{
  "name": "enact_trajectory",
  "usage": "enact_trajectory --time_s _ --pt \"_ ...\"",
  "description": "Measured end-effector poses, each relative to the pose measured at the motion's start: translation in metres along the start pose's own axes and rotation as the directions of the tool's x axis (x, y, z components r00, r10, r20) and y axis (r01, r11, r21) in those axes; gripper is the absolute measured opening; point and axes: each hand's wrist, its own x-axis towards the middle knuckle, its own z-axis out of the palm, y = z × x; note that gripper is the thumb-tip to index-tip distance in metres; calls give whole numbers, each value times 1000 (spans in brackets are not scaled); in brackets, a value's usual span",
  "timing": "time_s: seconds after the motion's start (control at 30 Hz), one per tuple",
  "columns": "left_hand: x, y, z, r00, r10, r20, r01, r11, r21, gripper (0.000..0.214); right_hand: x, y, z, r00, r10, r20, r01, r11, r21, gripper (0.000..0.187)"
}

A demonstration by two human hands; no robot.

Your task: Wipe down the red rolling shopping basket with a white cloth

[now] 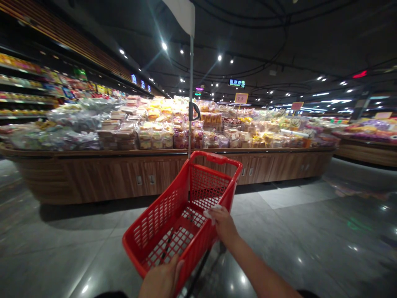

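**First onlooker:** Far left there are wall shelves (pixel 21 89) full of goods. Next comes that long wooden counter (pixel 93 178), heaped with wrapped packets (pixel 155 132).

**Second onlooker:** And low down in front of it, the person's left hand (pixel 161 281)?

**First onlooker:** It lies on the near corner of the red basket (pixel 161 215), thumb against the wall. The view cuts it off below, so I cannot tell whether the fingers close round the rim.

**Second onlooker:** Where's the basket itself?

**First onlooker:** It's out ahead of the person, between them and the counter, over the grey floor (pixel 310 231). A thin pole (pixel 190 103) rises at its far end, with a white flag (pixel 182 14) on top.

**Second onlooker:** The right hand (pixel 223 223)?

**First onlooker:** The arm is stretched forward and the fingers are curled tight over the basket's right rim. Something small and white (pixel 209 214) sits under the fingertips, but I can't make out what.

**Second onlooker:** Further right?

**First onlooker:** A yellow price sign (pixel 241 98) stands above the packets, and another display (pixel 369 145) sits at the far edge.
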Motion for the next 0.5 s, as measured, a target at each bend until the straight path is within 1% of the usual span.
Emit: enact_trajectory --time_s 0.07,0.17,0.23,0.3,0.4,0.47,0.5 --pt "0 -1 0 1000 4 -7 -4 1000 1 49 0 -5 4 1000 3 -9 -3 1000 1 43" --pt "-1 -4 -1 1000 3 3 -3 1000 -11 48 -12 -20 14 995 -86 41 83 995 54 41" --pt "-1 -8 -1 1000 1 12 -1 1000 -19 47 -15 -22 14 989 -129 74 124 990 68 40" --pt "-3 -13 -2 1000 9 19 -8 999 -40 45 -9 -13 7 990 -117 76 114 993 37 43" --pt "-4 -21 -2 999 31 17 -30 997 -71 43 8 8 -4 1000 -31 1 31 998 -51 46" --pt "-5 -24 -3 1000 26 12 -25 998 -59 43 13 14 -4 999 5 -46 -9 996 -89 45" --pt "-5 -25 -3 1000 19 13 -18 999 -48 43 11 13 -1 999 -4 -48 0 996 -92 44"
